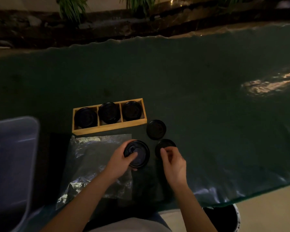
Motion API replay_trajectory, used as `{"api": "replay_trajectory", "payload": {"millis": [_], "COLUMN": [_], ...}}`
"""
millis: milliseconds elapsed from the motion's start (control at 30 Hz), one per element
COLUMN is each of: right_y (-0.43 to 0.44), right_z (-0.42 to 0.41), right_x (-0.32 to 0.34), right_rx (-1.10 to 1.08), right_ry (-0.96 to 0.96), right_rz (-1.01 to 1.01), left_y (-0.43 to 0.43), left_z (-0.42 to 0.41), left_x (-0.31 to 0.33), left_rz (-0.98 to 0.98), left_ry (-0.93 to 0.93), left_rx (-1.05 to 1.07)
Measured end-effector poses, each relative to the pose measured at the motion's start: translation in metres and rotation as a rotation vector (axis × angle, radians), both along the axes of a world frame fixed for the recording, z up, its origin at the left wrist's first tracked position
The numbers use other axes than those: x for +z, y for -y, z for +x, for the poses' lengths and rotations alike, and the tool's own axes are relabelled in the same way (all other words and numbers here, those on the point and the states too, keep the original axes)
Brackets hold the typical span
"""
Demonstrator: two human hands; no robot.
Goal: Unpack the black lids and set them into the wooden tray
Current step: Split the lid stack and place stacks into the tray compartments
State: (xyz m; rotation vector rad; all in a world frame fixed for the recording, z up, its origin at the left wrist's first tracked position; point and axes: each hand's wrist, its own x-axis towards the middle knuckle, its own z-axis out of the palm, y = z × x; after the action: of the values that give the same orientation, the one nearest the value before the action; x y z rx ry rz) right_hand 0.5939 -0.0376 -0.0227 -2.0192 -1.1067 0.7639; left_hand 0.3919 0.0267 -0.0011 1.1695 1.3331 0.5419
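The dark green table carries everything, with a translucent plastic bin at its left edge and a crumpled clear plastic wrapper lying flat just in front of the wooden tray. The tray has three compartments in a row, and each already holds black lids: the left compartment lids, the middle compartment lids and the right compartment lids. How many sit in each stack cannot be told in this dim light, but the middle pile rises above the tray wall.

So the task looks well along, though not finished. A loose lid lies flat on the table just beside the tray's right end, and two more are in or at the hands, all outside the tray. The wrapper appears emptied, though its folds could hide something.

The left hand wraps around the held lid over the wrapper's right edge, thumb on top and fingers curled under its near rim. The right hand has its fingers drawn close together, fingertips pinching or touching the near edge of the lid under the right fingers; whether that lid is lifted or resting on the table I cannot tell
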Motion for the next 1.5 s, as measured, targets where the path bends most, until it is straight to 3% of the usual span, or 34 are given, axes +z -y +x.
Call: {"api": "replay_trajectory", "payload": {"millis": [133,267,367,533,667,833,1000,1133,1267,1400,1500], "right_y": [-0.017,-0.034,-0.045,-0.073,-0.107,-0.129,-0.123,-0.109,-0.087,-0.065,-0.053], "right_z": [0.036,0.049,0.053,0.058,0.054,0.042,0.039,0.033,0.014,-0.008,-0.021], "right_x": [-0.021,-0.033,-0.039,-0.035,-0.031,-0.037,-0.041,-0.02,0.013,0.032,0.039], "right_rx": [-0.095,0.052,0.098,-0.051,-0.002,0.082,0.075,-0.02,0.091,0.259,0.333], "right_ry": [0.089,0.121,0.175,0.056,0.067,0.106,0.019,-0.232,-0.33,-0.088,0.091], "right_rz": [-0.186,-0.369,-0.363,-0.253,-0.214,-0.323,-0.375,-0.225,-0.057,0.069,0.169], "left_y": [0.005,0.005,0.002,-0.006,-0.011,-0.017,-0.02,-0.021,-0.019,-0.013,-0.009], "left_z": [-0.015,-0.023,-0.025,-0.023,-0.02,-0.018,-0.015,-0.01,-0.003,0.003,0.002], "left_x": [-0.007,-0.008,-0.004,-0.001,0.002,0.005,0.009,0.013,0.021,0.031,0.032], "left_rz": [0.039,-0.018,-0.029,-0.049,-0.069,-0.074,-0.089,-0.074,-0.059,-0.02,0.095], "left_ry": [-0.001,0.027,0.036,0.046,0.059,0.083,0.133,0.167,0.194,0.22,0.126], "left_rx": [0.094,0.154,0.172,0.24,0.26,0.277,0.288,0.286,0.25,0.189,0.141]}}
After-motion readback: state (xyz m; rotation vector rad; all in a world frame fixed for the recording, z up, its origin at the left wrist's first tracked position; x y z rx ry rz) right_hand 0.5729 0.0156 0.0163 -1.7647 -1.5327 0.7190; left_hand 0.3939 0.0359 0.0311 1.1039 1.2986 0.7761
